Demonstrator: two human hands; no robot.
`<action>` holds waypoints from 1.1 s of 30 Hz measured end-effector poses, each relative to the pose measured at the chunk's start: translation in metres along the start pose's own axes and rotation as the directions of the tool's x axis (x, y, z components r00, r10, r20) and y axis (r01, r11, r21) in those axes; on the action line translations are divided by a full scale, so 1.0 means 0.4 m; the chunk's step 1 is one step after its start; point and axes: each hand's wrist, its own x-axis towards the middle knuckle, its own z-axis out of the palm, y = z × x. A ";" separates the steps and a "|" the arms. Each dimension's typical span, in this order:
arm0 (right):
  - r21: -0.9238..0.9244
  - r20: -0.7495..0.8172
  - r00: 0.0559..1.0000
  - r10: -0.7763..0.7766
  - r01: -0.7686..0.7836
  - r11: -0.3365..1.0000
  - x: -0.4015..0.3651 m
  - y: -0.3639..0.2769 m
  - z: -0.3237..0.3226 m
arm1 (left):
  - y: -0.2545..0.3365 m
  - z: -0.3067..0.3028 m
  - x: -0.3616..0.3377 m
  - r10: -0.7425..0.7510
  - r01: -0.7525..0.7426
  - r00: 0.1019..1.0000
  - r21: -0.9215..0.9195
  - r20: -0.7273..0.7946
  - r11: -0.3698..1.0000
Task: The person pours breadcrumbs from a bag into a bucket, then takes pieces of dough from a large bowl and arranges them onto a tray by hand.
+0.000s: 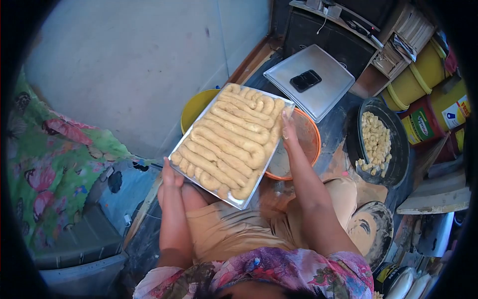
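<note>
A metal baking tray is held tilted above my lap. Long ropes of pale dough cover it, laid in close rows that bend back and forth. My left hand grips the tray's lower left edge, and my right hand holds its upper right edge, with some dough or flour on the fingers. The fingers under the tray are mostly hidden. Just beyond my right hand, partly behind the tray, stands an orange-rimmed bucket. A yellow bucket shows behind the tray's left side.
Ahead, a mobile phone lies on flat metal trays. To the right, a black basin holds small dough pieces. Nearer me is a basin with flour. Buckets and shelves line the right; a patterned cloth hangs left.
</note>
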 end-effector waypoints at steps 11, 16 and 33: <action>-0.234 0.425 0.864 0.272 -0.185 0.955 0.007 0.084 0.244 | 0.183 -0.034 0.203 0.051 -0.082 0.962 -0.109 -0.268 0.991; -0.229 0.316 0.910 0.269 -0.202 0.952 0.081 0.192 0.271 | 0.090 -0.042 0.230 0.104 -0.082 0.986 0.165 -0.130 0.983; -0.833 -0.444 0.869 -0.218 -0.311 0.458 -0.166 0.040 -0.233 | -0.132 0.090 -0.094 -0.355 0.362 0.920 0.010 -0.166 0.932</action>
